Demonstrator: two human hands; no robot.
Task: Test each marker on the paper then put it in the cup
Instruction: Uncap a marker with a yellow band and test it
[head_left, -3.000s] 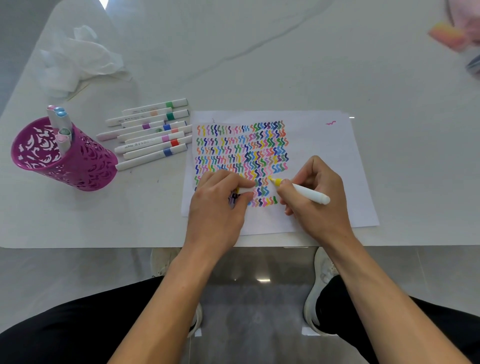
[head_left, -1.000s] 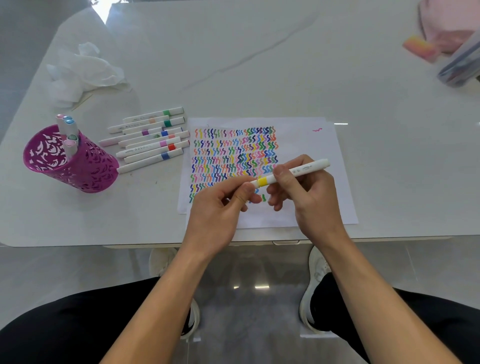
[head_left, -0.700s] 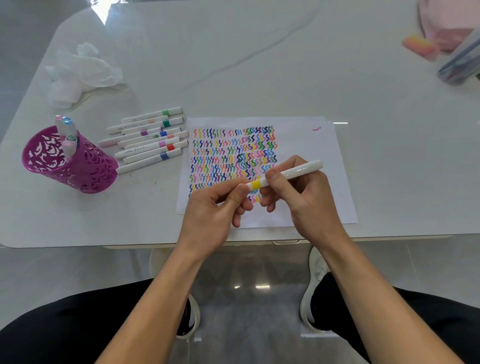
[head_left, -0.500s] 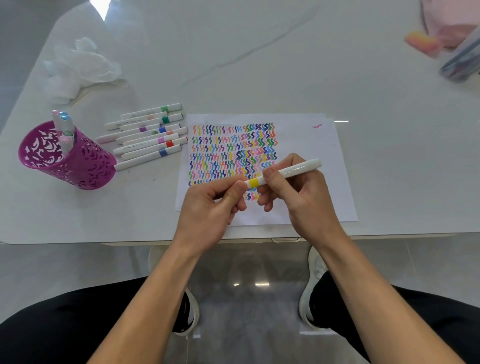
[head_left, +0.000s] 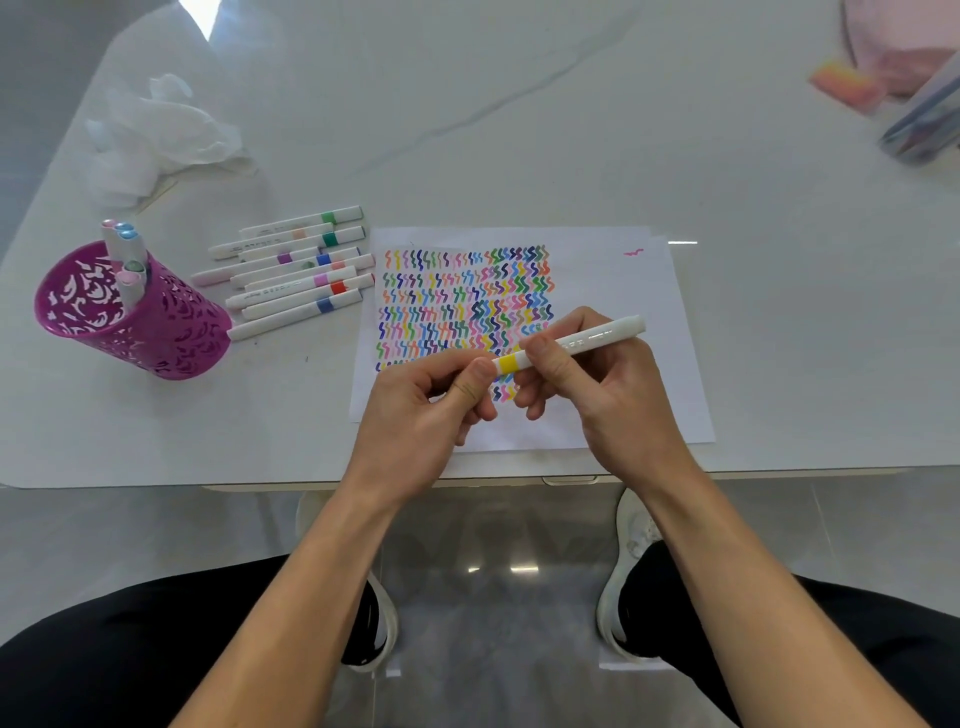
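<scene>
- Two bare hands of ours meet over a white table (head_left: 519, 130) that fills most of the view, with our dark trousers and white shoes below its near edge.
- Lying flat on the table in front of us is the paper (head_left: 613, 280), its left part covered in rows of small squiggles in many colours, with one lone pink mark near its far right corner.
- Well to the left stands the cup (head_left: 156, 332), a purple one with cut-out walls, tilted in the wide view, and a few markers stand in it.
- Between cup and paper we have a row of markers (head_left: 296, 275) lying side by side, white with coloured bands, caps on.
- Our right hand (head_left: 618, 400) grips the marker (head_left: 587, 340) with the yellow band by its white barrel, held above the paper and slanting up to the right.
- Our left hand (head_left: 421, 415) pinches the cap end of that same marker between thumb and forefinger, just left of the yellow band.
- A crumpled white tissue (head_left: 156, 135) sits at the far left, and blurred pink things lie at the far right corner.
</scene>
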